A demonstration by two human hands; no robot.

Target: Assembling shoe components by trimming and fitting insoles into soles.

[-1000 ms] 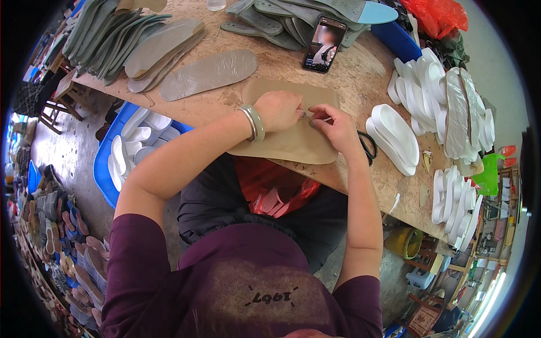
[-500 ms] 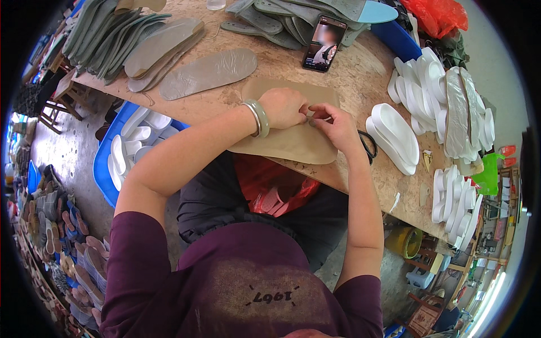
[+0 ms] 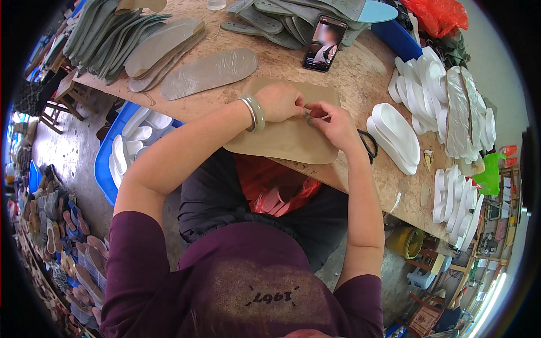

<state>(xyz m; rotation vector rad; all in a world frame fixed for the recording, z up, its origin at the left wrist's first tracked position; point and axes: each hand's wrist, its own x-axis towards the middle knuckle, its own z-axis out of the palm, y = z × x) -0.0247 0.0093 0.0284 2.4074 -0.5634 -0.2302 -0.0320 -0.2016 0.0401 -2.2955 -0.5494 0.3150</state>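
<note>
A tan sheet [image 3: 287, 143] lies at the table's near edge, slightly overhanging it. My left hand [image 3: 278, 102], below a pale bangle [image 3: 252, 113], rests over the sheet with its fingers pinched together. Close on its right, the thumb and fingers of my right hand [image 3: 336, 123] are pinched at a small greyish bit too small to name. What the left fingertips hold, if anything, is hidden. Beside my right wrist lies a black-handled tool [image 3: 368, 145], partly covered. A grey-brown insole [image 3: 209, 73] with a shiny wrinkled surface lies beyond my left hand.
Grey insole stacks [image 3: 107, 42] stand at the far left. A phone [image 3: 325, 44] leans against more insoles at the back. White shoe soles [image 3: 394, 138] crowd the right side. A blue bin [image 3: 106, 169] with white soles sits below the table's left edge.
My left hand has shifted slightly left, widening the gap between the two hands. The sheet's near left corner has moved a little left. My right hand has barely moved.
</note>
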